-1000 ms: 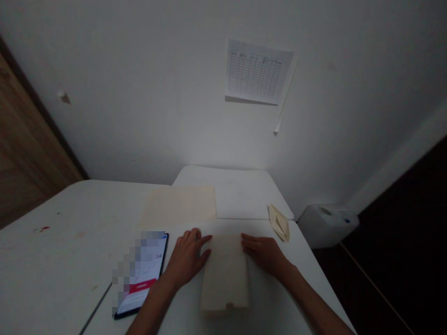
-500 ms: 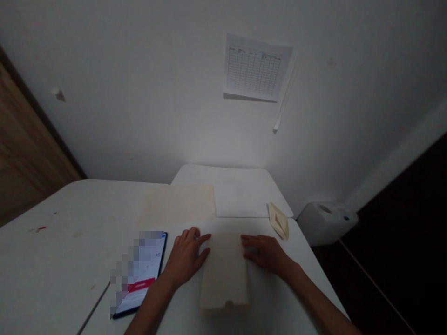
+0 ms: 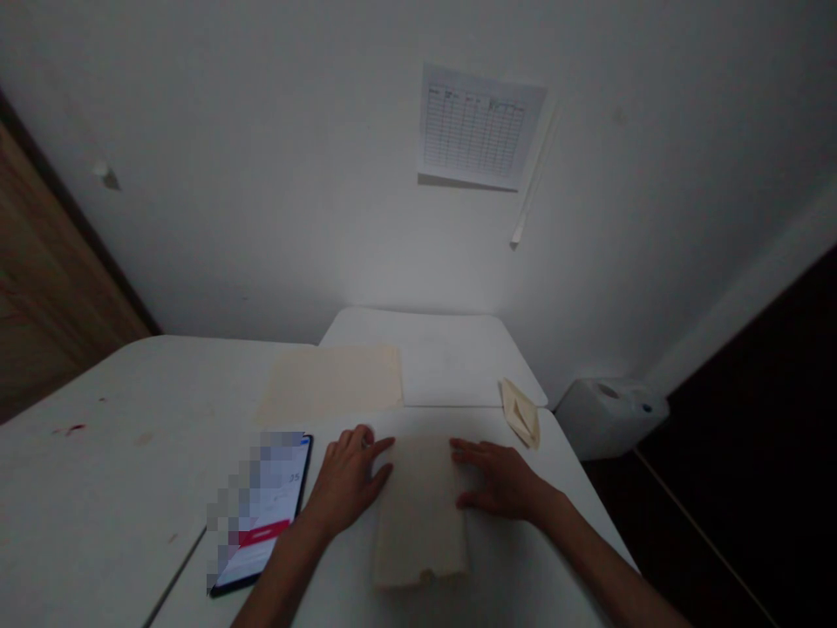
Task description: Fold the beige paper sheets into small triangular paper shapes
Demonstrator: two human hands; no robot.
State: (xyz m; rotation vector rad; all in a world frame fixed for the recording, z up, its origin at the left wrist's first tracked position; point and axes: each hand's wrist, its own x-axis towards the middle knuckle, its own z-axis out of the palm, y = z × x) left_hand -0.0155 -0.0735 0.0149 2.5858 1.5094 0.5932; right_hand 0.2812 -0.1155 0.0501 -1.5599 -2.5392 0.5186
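A long cream paper packet (image 3: 422, 515), like a flat paper bag or envelope, lies lengthwise on the white table (image 3: 523, 567) in front of me. A small notch shows in its near edge. My left hand (image 3: 350, 480) rests by its left side, thumb and index finger spread at the far left edge and the other fingers curled. On the opposite side, my right hand (image 3: 497, 480) touches the right edge, its thumb set well apart from the outstretched fingers. Neither hand is wrapped around the packet.
Left of my left hand lies a phone (image 3: 268, 515) with its screen lit, partly pixelated. A flat cream sheet (image 3: 333, 384) lies at the back. A folded cream paper piece (image 3: 521, 414) sits at the right edge. Beyond stands a white container (image 3: 608, 419). A printed table (image 3: 480, 126) hangs on the wall.
My right thumb has slid nearer to me along the packet's right edge, away from the fingers. The packet's near end looks flatter. My left hand has hardly moved.
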